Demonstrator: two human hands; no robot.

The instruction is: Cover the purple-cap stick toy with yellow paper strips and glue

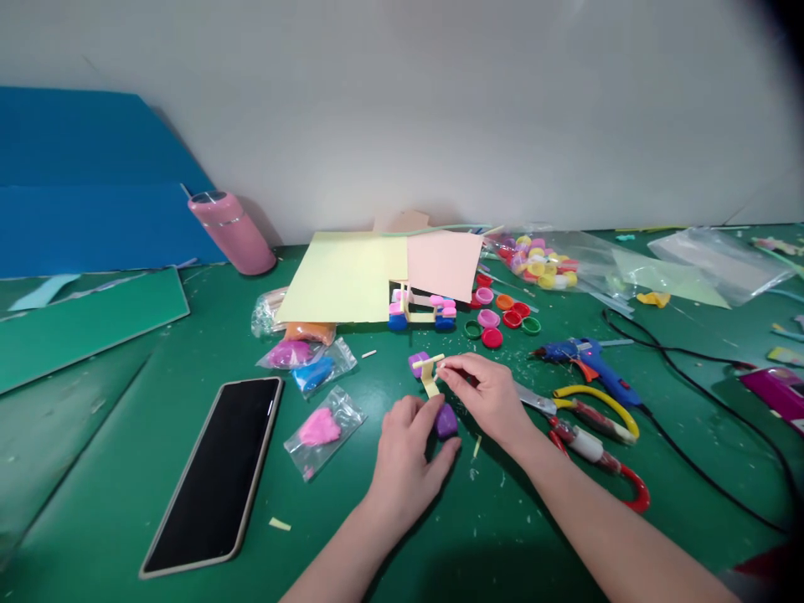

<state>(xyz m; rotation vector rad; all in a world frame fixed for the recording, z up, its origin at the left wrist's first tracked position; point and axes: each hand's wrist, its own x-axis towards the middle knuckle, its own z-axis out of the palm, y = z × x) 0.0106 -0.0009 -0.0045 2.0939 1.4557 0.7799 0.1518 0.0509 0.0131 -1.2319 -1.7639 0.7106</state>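
Observation:
A small model lies in front of me: a pale yellow strip (430, 382) with a crossbar, between two purple clay blocks, one at its far end (418, 363) and one at its near end (446, 421). My left hand (408, 448) is closed around the near end, its fingers and thumb on either side of the purple block. In a pinch at the strip, my right hand (487, 394) holds a small white stick (439, 368). Its fingertips partly hide the stick. Just beyond stands a similar model (420, 310) with blue and pink blocks on a pale frame.
Bags of pink (320, 427) and blue clay (314, 373) lie left, beside a phone (217, 473). Coloured caps (488, 318), a blue glue gun (587, 364), scissors (587, 410) and red-handled pliers (596, 452) lie right. A pink tumbler (235, 234) stands at the back.

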